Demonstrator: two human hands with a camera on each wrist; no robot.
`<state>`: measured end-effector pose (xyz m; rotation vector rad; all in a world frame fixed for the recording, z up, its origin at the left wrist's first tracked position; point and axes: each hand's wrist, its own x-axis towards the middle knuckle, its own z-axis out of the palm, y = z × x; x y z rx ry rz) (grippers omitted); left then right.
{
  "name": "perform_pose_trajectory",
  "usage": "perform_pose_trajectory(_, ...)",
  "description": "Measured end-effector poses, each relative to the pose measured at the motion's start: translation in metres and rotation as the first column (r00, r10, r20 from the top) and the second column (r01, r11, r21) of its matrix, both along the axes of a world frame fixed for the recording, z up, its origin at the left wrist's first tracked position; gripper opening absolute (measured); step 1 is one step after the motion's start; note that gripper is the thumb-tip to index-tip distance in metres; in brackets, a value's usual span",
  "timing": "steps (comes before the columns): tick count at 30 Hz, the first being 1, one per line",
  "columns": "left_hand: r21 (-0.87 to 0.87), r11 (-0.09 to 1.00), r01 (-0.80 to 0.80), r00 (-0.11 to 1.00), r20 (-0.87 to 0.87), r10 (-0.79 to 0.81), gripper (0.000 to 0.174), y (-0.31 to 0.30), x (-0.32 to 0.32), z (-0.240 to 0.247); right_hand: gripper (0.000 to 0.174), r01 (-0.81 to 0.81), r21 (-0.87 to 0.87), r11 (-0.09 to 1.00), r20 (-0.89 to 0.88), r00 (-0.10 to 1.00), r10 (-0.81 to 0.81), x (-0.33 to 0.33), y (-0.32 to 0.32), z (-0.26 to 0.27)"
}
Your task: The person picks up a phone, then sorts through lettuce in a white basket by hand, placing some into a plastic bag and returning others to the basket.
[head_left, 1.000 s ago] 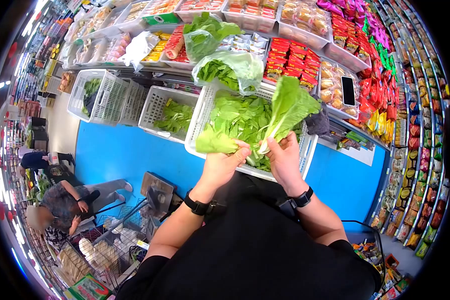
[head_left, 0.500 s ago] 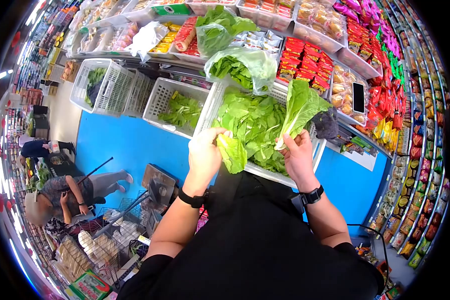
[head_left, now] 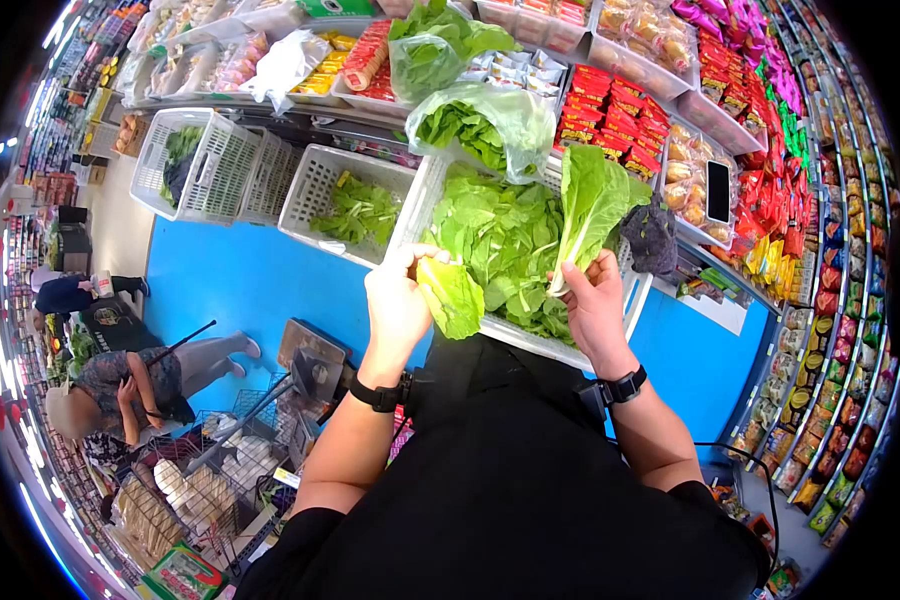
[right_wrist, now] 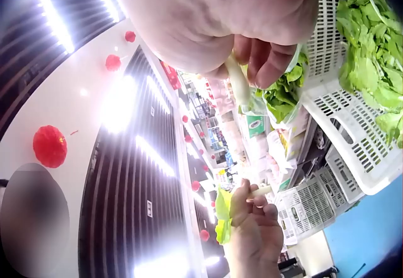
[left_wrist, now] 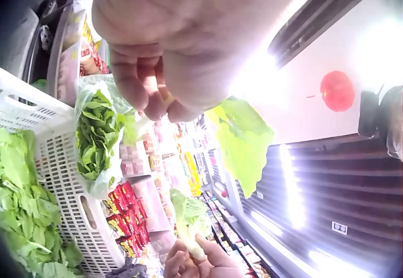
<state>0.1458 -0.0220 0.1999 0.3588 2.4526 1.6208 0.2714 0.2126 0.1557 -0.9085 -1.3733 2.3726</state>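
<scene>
My left hand (head_left: 395, 305) pinches a loose yellow-green leaf (head_left: 455, 300) by its pale base, and the blade hangs down toward my right. In the left wrist view that leaf (left_wrist: 242, 142) shows thin and bright beyond the fingers. Thumb and fingers of my right hand (head_left: 598, 312) grip a leafy green vegetable (head_left: 592, 200) near the bottom of its white stalk, its leaves pointing up and away. Both hands are over the near side of a white plastic crate (head_left: 638, 300) filled with loose leafy greens (head_left: 495, 235).
Clear bags of greens (head_left: 490, 135) lie at the crate's far edge. A second white crate (head_left: 300, 205) with fewer greens stands to its left. Beyond are bins of red snack packets (head_left: 610, 115) and a phone (head_left: 717, 190). A shopping cart (head_left: 210, 490) and a person (head_left: 120, 390) are at left.
My hands have moved apart. The left one drew leftward with the yellow-green leaf, which now hangs to its right instead of pointing left. The right hand still holds the leafy vegetable.
</scene>
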Motion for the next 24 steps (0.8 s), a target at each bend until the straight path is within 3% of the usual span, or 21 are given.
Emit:
perform_pose_trajectory(8,0.020,1.000,-0.010,1.000,0.016,0.010,0.009,0.004,-0.001,-0.008,0.020,-0.010,0.027,1.000,-0.005,1.000,0.010,0.004,0.003,0.004)
perform_pose_trajectory(24,-0.016,1.000,-0.021,0.999,0.029,0.021,0.011,0.014,0.003,-0.001,0.027,-0.058,-0.028,0.998,-0.092,0.994,0.055,0.009,0.007,0.007)
